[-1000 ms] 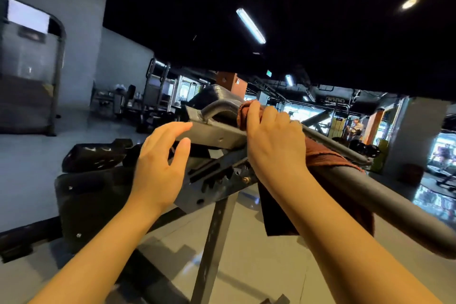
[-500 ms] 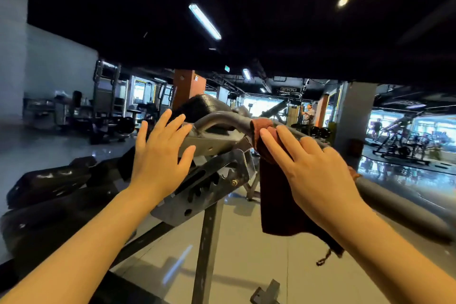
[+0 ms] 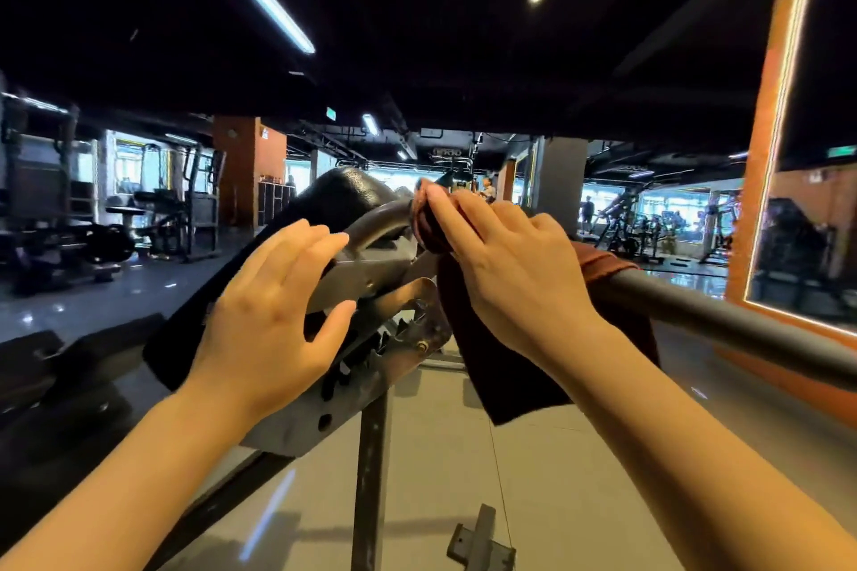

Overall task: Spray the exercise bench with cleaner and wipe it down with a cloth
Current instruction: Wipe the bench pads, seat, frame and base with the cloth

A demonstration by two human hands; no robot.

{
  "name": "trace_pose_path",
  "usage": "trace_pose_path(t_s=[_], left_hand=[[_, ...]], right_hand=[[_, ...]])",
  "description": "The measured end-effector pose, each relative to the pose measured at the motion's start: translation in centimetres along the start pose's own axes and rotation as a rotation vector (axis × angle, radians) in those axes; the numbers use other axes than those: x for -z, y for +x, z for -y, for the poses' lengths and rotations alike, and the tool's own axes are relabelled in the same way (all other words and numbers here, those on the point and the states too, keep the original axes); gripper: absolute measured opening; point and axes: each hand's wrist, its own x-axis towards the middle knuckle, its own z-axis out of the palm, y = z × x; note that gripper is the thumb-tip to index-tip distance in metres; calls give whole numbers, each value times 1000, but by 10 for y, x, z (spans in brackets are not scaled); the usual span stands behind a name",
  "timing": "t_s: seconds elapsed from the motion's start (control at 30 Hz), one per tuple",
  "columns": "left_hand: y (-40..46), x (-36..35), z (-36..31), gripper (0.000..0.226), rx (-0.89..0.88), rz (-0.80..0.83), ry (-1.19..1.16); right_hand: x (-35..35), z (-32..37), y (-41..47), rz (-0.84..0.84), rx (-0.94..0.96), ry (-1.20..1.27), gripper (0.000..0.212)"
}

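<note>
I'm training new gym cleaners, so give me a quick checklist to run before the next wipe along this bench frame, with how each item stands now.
1. Cloth held by right hand: ok, pressed on the curved bar.
2. Left hand steadying the frame: ok, open, fingers at the bracket.
3. Left fingers clear of the notched plate: not ok, thumb close to it.
4. Cloth tail free: ok, hangs clear of the floor.
5. Cleaner on the bar: cannot tell.
6. Spray bottle within reach: cannot tell, none in view.
</note>
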Motion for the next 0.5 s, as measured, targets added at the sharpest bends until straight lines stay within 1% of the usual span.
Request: trace_pose_path(t_s=[0.1,0.2,0.3,0.43,0.5], left_hand=[[-1,2,7,55,-35,8,-12],[0,3,16,52,-80,18,-13],[-1,1,21,46,-130,10,-13],[-1,-1,25,44,-172,-16,-32],[-1,-2,25,44,-193,-21,-42]], right_hand=[[-10,39,34,46,94,-27,68],[-13,49,39,80,164,-106,69],[-14,37,22,94,163,-151,68],[-8,6,-14,3,90,-132,67],[-3,-7,-31,1,67,-145,71]])
